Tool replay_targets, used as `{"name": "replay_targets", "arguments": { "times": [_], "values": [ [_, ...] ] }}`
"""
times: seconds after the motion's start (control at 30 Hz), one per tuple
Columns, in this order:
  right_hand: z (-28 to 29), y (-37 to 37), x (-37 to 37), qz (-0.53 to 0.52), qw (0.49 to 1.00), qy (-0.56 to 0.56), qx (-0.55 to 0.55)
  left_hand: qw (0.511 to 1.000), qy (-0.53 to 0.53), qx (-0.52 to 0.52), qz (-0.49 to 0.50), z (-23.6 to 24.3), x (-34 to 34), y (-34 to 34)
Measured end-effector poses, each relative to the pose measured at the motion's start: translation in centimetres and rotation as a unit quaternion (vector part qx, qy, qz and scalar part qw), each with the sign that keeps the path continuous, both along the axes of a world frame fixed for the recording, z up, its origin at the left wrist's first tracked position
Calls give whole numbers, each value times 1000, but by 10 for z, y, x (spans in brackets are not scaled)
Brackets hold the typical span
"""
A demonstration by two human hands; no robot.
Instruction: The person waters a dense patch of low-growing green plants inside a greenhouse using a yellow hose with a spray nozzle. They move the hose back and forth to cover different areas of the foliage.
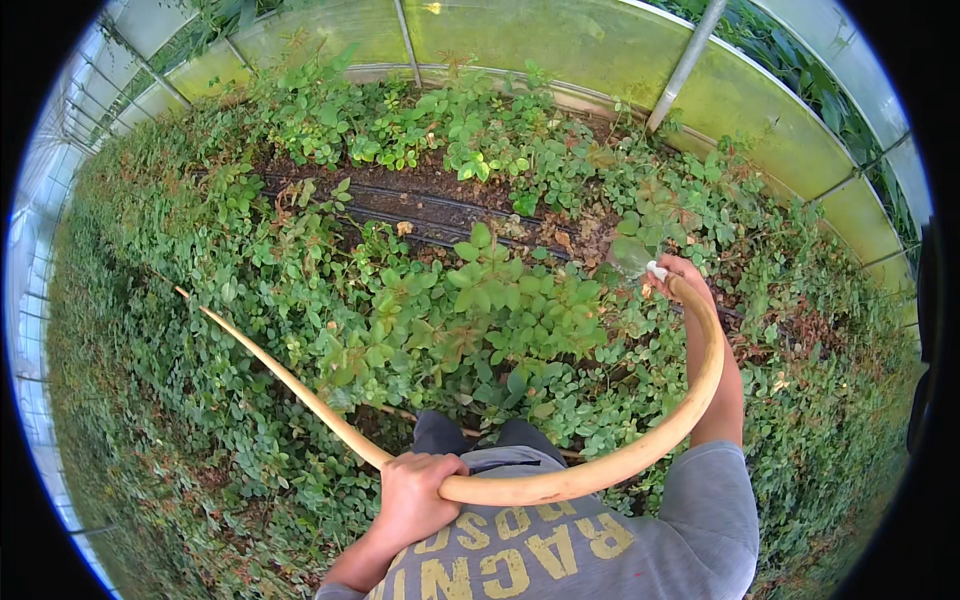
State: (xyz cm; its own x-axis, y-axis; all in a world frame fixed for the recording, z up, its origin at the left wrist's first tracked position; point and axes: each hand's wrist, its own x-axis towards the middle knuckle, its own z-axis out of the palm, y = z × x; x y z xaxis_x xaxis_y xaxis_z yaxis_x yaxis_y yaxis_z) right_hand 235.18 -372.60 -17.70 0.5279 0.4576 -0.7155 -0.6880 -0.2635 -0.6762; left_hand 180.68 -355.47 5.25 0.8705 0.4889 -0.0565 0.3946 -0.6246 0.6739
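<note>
- The left hand [422, 495], between 6 and 7 o'clock, is wrapped around a thick tan hose [590, 475], its knuckles facing up, in front of the grey shirt [690, 510].
- The right hand [683, 272], at 3 o'clock, grips the hose's end, fingers curled close to a white nozzle [657, 270].
- From the nozzle a clear spray of water [631, 256] fans toward 10 o'clock, over the leaves.
- The hose runs from 9 o'clock down to the left hand, then bends in a wide loop past 5 and 4 o'clock up to the right hand.
- Leafy green plants [540, 315] spread all around; at 11 o'clock, black pipes [430, 212] lie on brown soil [455, 182].
- A green-stained wall [540, 40] curves across 12 o'clock, with a metal post [688, 65] between 1 and 2 o'clock.
</note>
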Motion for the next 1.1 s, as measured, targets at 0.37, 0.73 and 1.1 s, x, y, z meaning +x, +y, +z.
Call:
{"name": "replay_targets", "arguments": {
  "times": [0.37, 0.73, 1.1],
  "values": [
    [-32, 115, 2, 106, 989, 56, 82, 990, -7, -55, 129, -3, 12, -29],
    [-40, 129, 3, 110, 980, 58, 158, 987, 12, -59, 151, -25, 7, -23],
    [-49, 66, 31, 13, 1000, -20, 15, 987, 21, -67, 144, -39, 17, -21]
  ]
}}
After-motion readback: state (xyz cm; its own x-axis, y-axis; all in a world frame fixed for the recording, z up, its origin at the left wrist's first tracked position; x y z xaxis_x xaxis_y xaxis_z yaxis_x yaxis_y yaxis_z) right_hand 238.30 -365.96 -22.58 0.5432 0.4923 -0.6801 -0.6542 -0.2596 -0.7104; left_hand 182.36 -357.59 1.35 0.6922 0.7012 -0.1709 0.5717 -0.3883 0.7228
